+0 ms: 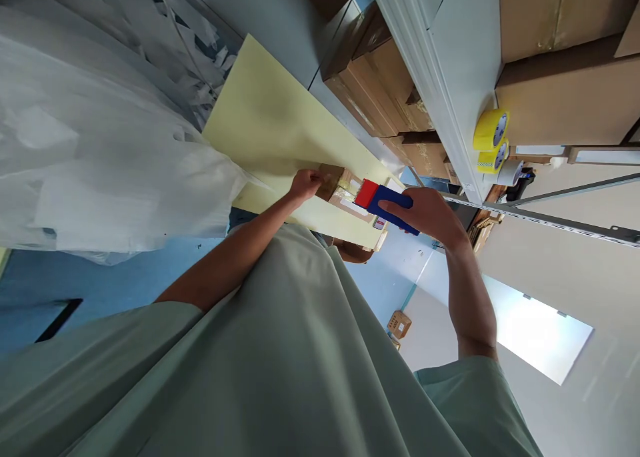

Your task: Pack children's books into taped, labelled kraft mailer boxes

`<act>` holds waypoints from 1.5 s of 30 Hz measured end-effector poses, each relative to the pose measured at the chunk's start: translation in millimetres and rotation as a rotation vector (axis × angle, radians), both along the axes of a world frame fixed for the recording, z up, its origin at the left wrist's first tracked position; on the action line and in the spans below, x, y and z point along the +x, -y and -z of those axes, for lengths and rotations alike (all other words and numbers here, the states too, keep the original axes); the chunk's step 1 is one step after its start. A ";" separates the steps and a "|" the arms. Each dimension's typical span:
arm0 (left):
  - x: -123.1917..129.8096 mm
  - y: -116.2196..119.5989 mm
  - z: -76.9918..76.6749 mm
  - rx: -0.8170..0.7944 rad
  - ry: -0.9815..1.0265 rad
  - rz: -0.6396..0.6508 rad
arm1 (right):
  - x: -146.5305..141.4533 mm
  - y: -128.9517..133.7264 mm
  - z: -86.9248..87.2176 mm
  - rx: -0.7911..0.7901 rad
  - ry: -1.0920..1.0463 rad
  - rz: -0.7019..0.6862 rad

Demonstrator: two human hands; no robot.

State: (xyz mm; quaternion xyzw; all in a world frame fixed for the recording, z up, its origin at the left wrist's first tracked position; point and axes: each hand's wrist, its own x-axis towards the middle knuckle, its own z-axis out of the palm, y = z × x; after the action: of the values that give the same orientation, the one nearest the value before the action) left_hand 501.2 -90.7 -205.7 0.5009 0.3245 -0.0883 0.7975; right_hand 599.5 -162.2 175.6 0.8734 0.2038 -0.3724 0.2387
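A small cardboard box (331, 182) lies on a pale yellow tabletop (277, 110), with shiny clear tape on its top. My left hand (305, 185) is closed at the box's left end, its fingertips pressed against the cardboard. In my right hand (427, 211) is a blue and red tape dispenser (395, 203), its fingers wrapped round the blue body. The red end of the dispenser is over the right part of the box. Whether it touches the cardboard I cannot tell.
White plastic sheeting (110, 137) bulges beside the table on the left. Larger cardboard boxes (380, 77) stand behind it. On a white shelf (463, 77) at the upper right sit yellow tape rolls (490, 130) and more boxes (565, 97). A small carton (399, 324) is on the floor.
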 end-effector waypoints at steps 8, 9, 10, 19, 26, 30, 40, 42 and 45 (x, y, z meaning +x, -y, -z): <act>-1.6 15.0 -11.9 0.286 0.015 0.051 | -0.6 -8.1 9.7 -0.026 -0.010 -0.058; -2.8 16.9 -13.4 0.300 0.025 0.049 | -1.2 -8.7 10.0 -0.030 -0.014 -0.072; -3.8 18.5 -14.3 0.310 0.026 0.050 | -1.9 -8.9 10.1 -0.035 -0.019 -0.085; -17.6 11.1 -27.5 0.374 0.074 0.134 | -8.1 1.0 6.1 -0.096 -0.041 -0.095; -15.4 16.0 -68.2 0.523 0.471 0.280 | -18.4 1.6 3.2 -0.095 -0.019 -0.086; -3.6 19.3 -60.4 0.593 0.465 0.358 | -22.4 0.0 1.7 -0.111 -0.005 -0.128; -4.7 7.5 -45.2 0.624 0.473 0.448 | 6.4 70.7 18.9 -0.123 -0.018 -0.088; -3.7 3.5 -44.7 0.619 0.463 0.481 | 16.0 91.8 30.9 -0.117 -0.046 -0.068; -4.1 0.6 -45.1 0.610 0.428 0.517 | 30.6 121.6 57.0 -0.092 -0.099 -0.023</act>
State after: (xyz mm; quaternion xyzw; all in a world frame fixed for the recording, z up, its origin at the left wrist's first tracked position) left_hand 497.1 -91.3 -160.6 0.7847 0.0277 -0.0794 0.6142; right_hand 630.1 -283.8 118.6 0.8396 0.2080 -0.4214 0.2726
